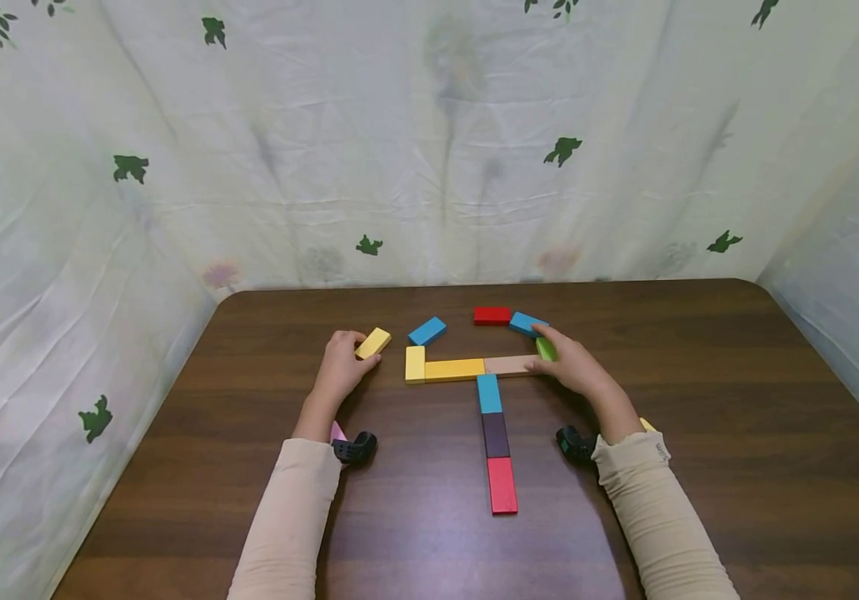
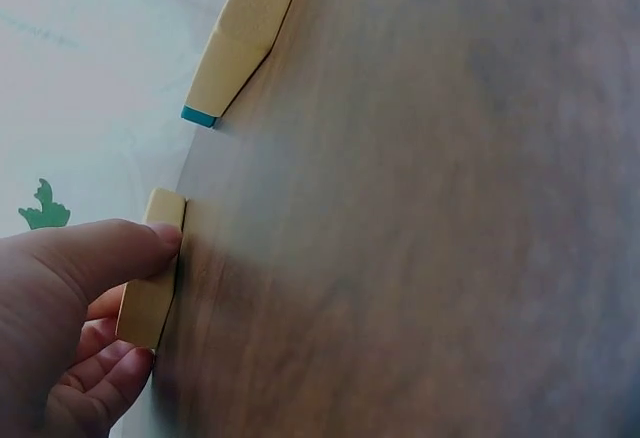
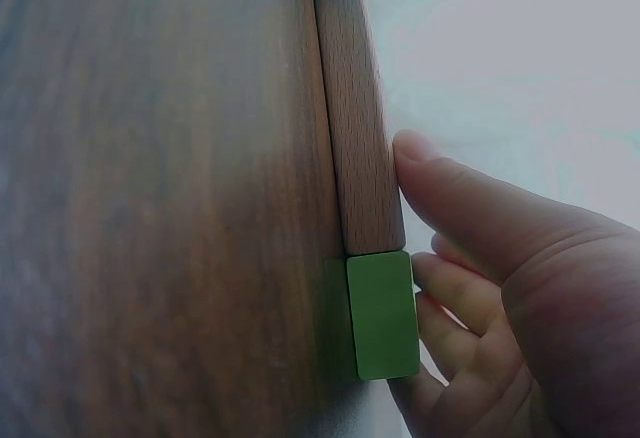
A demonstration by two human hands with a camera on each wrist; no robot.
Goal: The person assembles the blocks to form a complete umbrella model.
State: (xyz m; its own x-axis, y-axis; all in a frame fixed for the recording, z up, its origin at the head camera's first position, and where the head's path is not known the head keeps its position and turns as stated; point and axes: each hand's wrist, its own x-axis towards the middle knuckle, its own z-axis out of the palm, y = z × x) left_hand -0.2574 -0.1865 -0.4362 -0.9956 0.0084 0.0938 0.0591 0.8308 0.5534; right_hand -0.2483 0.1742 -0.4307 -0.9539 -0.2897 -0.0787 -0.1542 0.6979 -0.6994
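Head view: pale cloth [image 1: 399, 150] hangs behind the dark tabletop [image 1: 759, 400]; on it we see a layout of coloured blocks, by our judgement well past half built; the crossbar looks complete, a wide yellow block [image 1: 455, 370] touching a pinkish wooden block [image 1: 507, 365]; the stem looks complete too, a stem-top blue block [image 1: 489, 393], a purple block [image 1: 496, 435] and a lower red block [image 1: 501, 486] end to end, leading toward the person.

Right hand [image 1: 575, 365]: thumb and fingers apart, thumb by the wooden block, fingers by a green block [image 1: 546, 349] at the bar's right end; pressure we cannot tell; left hand [image 1: 341, 367]: thumb and fingers clamped on a loose yellow block [image 1: 374, 343], apart from the layout.

Upper outline: right slanted blue block [image 1: 526, 323] meets the upper red block [image 1: 492, 316]; left slanted blue block [image 1: 427, 331] lies near the crosswise yellow block [image 1: 416, 365]; a gap separates it from the upper red, so we judge closure as remaining; a part-hidden pink block [image 1: 337, 432] seems unplaced.
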